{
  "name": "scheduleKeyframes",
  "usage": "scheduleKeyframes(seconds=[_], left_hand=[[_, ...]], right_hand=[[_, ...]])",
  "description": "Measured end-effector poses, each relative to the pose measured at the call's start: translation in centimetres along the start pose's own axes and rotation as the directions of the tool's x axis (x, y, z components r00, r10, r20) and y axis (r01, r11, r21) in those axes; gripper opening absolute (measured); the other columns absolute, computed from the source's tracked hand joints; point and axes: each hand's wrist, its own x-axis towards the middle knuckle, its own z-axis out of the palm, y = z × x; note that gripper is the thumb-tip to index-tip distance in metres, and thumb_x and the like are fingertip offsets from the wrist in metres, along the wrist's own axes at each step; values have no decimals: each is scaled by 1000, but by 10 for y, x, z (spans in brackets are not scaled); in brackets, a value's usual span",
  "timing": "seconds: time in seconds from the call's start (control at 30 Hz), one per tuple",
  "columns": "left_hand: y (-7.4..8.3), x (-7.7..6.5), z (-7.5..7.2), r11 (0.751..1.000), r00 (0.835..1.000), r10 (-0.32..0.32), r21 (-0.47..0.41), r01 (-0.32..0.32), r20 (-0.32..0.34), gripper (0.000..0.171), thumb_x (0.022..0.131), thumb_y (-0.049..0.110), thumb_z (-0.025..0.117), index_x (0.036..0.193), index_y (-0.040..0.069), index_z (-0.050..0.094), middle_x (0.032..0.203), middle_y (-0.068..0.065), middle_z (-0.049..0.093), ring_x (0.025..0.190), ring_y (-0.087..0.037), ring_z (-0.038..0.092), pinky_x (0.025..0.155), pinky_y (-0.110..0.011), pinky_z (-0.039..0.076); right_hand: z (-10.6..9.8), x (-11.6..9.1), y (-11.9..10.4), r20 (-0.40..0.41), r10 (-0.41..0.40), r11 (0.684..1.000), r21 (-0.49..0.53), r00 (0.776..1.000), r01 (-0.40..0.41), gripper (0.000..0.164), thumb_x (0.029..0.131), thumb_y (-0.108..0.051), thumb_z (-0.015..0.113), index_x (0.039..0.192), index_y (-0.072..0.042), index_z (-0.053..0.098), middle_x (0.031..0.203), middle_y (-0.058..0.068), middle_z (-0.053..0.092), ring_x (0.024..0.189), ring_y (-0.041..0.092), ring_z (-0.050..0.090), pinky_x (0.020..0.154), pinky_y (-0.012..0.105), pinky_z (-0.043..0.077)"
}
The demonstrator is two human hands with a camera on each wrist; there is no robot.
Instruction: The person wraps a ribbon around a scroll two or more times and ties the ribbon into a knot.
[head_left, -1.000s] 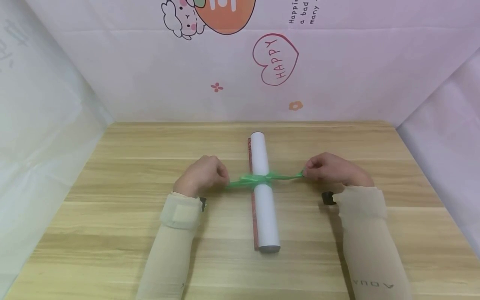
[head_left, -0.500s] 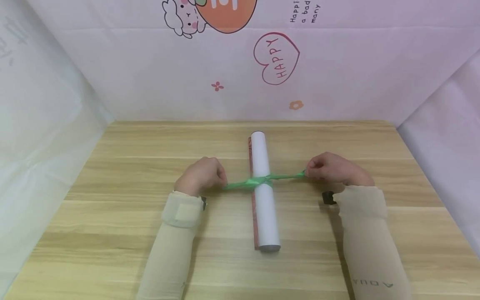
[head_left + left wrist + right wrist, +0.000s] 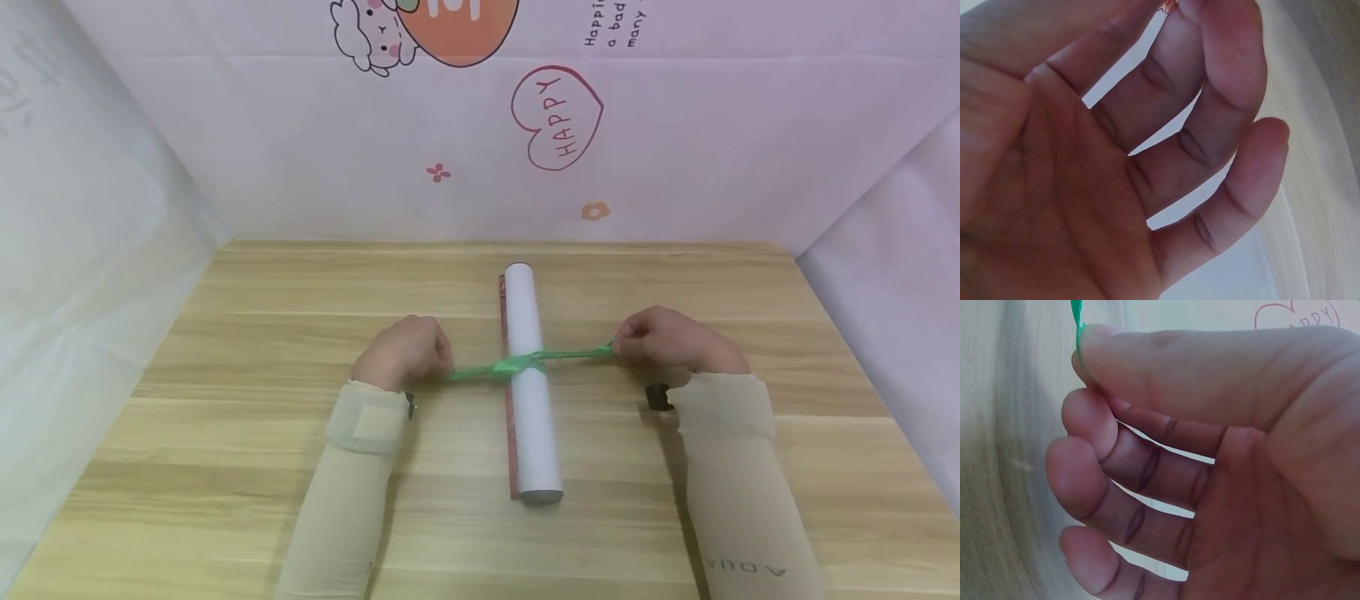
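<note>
A white paper roll (image 3: pixel 534 425) with a dark grey end and a red patterned strip along its left side lies lengthwise on the wooden table (image 3: pixel 247 517). Around its middle runs a green ribbon (image 3: pixel 516 364), knotted on top, with both ends drawn out sideways. My left hand (image 3: pixel 405 350) pinches the ribbon's left end. On the other side, my right hand (image 3: pixel 663 337) pinches the right end between thumb and index finger, and the green ribbon (image 3: pixel 1077 315) shows at those fingertips in the right wrist view. The left wrist view shows the palm and curled fingers; the pinched end is hidden there.
A white printed cloth (image 3: pixel 337 158) with a heart and flowers stands upright behind the table's back edge. White cloth also hangs at the left side (image 3: pixel 90 275) and the right side (image 3: pixel 892 233).
The loose, blurred loop at the middle of the ribbon has drawn down into a smaller, tighter knot. My hands have shifted slightly apart. The roll stays in place.
</note>
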Motion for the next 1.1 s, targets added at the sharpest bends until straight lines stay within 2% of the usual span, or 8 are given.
scheduleKeyframes(seconds=[0.17,0.3,0.47,0.6,0.73,0.87,0.97,1.1], left_hand=[[1,-1,0,1000,1000,7,-6,-7,6,19,84,5,65,80,16,79,94,0,71,84,-18,58,70,-30,47],[1,-1,-1,998,999,34,-45,-33,15,17,85,5,69,77,16,79,88,0,70,82,-18,57,71,-30,48],[2,0,-1,992,997,69,-104,-67,21,15,86,7,72,75,16,78,83,1,71,80,-17,57,72,-31,48],[2,0,-1,986,995,94,-143,-90,21,12,89,10,73,81,17,79,85,1,72,83,-17,58,76,-31,48],[3,0,-2,980,994,107,-168,-103,13,11,90,12,73,85,20,79,88,3,73,87,-18,60,80,-32,50],[6,-2,-4,976,992,127,-177,-124,9,10,91,15,74,87,22,79,91,4,75,92,-18,61,84,-33,50],[8,-2,-5,975,990,139,-178,-133,20,7,93,17,75,89,22,79,94,4,75,96,-18,61,88,-34,50],[8,-2,-5,974,990,142,-179,-137,18,6,94,21,76,99,21,79,102,3,75,103,-20,62,95,-38,51]], right_hand=[[0,1,0,-4,7,1000,1,1000,-7,21,104,-25,63,102,-7,74,80,-1,56,80,18,49,72,32,39],[2,2,0,-14,-6,1000,-3,1000,6,23,105,-27,63,104,-8,74,83,0,58,82,18,50,73,32,40],[3,2,-1,-99,-36,999,7,994,37,26,107,-31,60,111,-9,73,94,4,65,90,20,54,77,33,44],[4,4,-6,-218,-94,991,74,971,112,30,109,-35,57,119,-10,70,108,9,68,95,21,56,81,31,48],[6,7,-12,-316,-161,970,125,935,209,29,110,-32,57,122,-9,69,105,11,67,90,19,57,77,27,49],[9,9,-16,-385,-200,954,134,901,269,28,109,-30,58,124,-8,68,101,13,67,88,23,60,74,24,49],[11,10,-17,-407,-200,949,146,891,279,28,109,-28,58,127,-7,68,102,14,68,91,23,63,75,23,50],[11,11,-17,-406,-178,958,135,896,251,37,109,-31,58,137,-7,63,121,14,70,107,23,65,86,26,51]])
